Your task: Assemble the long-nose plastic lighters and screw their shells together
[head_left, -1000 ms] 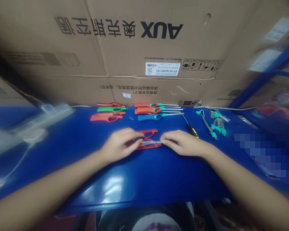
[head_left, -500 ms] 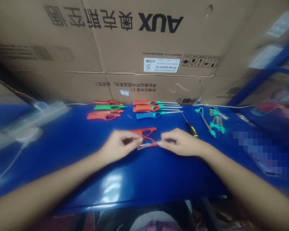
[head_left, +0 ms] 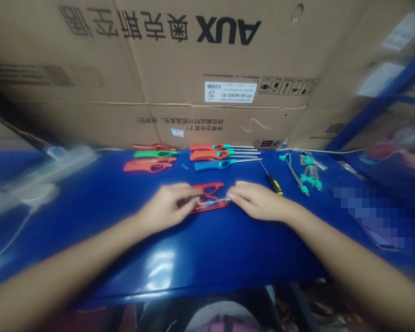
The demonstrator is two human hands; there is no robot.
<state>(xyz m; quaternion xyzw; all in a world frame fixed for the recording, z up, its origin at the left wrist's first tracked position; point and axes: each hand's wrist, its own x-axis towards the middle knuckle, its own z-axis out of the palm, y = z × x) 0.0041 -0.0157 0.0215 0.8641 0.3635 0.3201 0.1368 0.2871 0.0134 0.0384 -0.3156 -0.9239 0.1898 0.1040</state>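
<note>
Above the blue table, my left hand (head_left: 168, 203) is closed in a pinch at the left end of thin white wires (head_left: 207, 202); a dark bit shows between its fingers, too small to name. My right hand (head_left: 257, 200) pinches a short metal tube (head_left: 224, 199) at the wires' right end. Under and between the hands lie two orange-red lighter shell halves: a far half (head_left: 212, 186) with a trigger loop, and a near half (head_left: 210, 208) below the wires. My left fingers cover the left ends of both halves.
Lighter shells (head_left: 148, 165) lie back left, with several lighters with metal barrels (head_left: 214, 164) beside them. A screwdriver (head_left: 275, 185) sits beyond my right hand. Teal-ended lighter inner parts (head_left: 307, 177) lie farther right. A cardboard sheet (head_left: 180, 64) walls the back; a white power strip (head_left: 65, 170) is left.
The wires and metal tube have shifted from along the near shell half's lower edge to over its upper part. My right hand has risen slightly. Both hands remain closed.
</note>
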